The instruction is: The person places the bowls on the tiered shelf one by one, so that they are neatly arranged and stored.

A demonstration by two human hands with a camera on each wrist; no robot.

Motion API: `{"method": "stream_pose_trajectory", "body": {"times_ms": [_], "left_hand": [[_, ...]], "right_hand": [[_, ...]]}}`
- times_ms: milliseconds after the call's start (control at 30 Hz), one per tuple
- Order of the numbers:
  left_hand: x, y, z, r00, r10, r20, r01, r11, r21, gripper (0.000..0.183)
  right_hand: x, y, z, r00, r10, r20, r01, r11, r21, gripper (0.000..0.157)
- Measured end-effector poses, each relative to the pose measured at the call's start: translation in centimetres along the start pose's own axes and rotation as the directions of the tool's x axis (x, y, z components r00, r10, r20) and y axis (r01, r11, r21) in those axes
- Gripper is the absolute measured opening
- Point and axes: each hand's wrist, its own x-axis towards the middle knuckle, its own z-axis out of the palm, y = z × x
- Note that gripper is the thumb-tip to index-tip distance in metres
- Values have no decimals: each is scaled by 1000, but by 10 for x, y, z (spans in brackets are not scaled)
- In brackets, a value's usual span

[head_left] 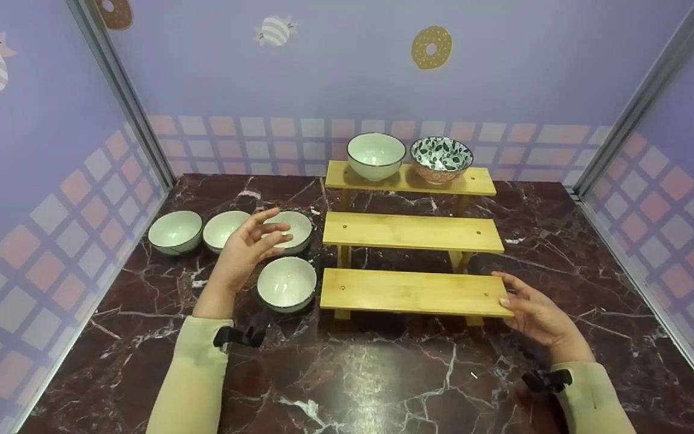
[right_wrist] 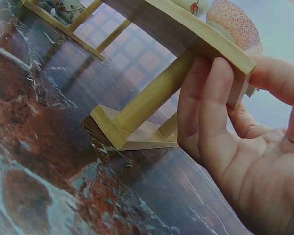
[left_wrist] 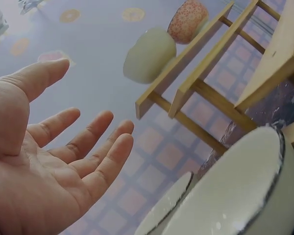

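My left hand [head_left: 238,256] is raised over the bowls on the left, fingers spread and palm bare in the left wrist view. Behind and beneath it, a row of pale bowls with dark rims runs along the table: a left bowl [head_left: 175,232], a middle bowl [head_left: 219,231] and a right bowl [head_left: 300,232], the last two partly covered by the hand. Another pale bowl [head_left: 287,283] stands in front of the row. With thumb above and fingertips underneath, my right hand [head_left: 540,319] grips the right end of the lowest board [head_left: 413,290] of a three-step wooden rack [right_wrist: 154,93].
On the rack's top board [head_left: 335,175] sit a pale bowl [head_left: 376,158] and a bowl with leaf pattern inside and reddish outside [head_left: 441,160]. The middle board [head_left: 413,232] is bare. Patterned walls [head_left: 335,72] enclose the dark marbled table [head_left: 377,386] at back and sides.
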Motion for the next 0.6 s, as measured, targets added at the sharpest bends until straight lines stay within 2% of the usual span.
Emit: {"method": "stream_pose_trajectory", "body": {"times_ms": [200, 433, 600], "left_hand": [[-11, -13, -11, 999, -3, -47, 4, 1000, 18, 53], [-23, -29, -25, 999, -2, -54, 4, 999, 41, 55], [-28, -40, -35, 998, -11, -56, 19, 990, 139, 58]], "right_hand": [[1, 1, -1, 999, -13, 37, 12, 1000, 24, 54], [1, 1, -2, 999, -13, 29, 13, 1000, 8, 54], [0, 2, -2, 1000, -8, 21, 8, 1000, -10, 54]]}}
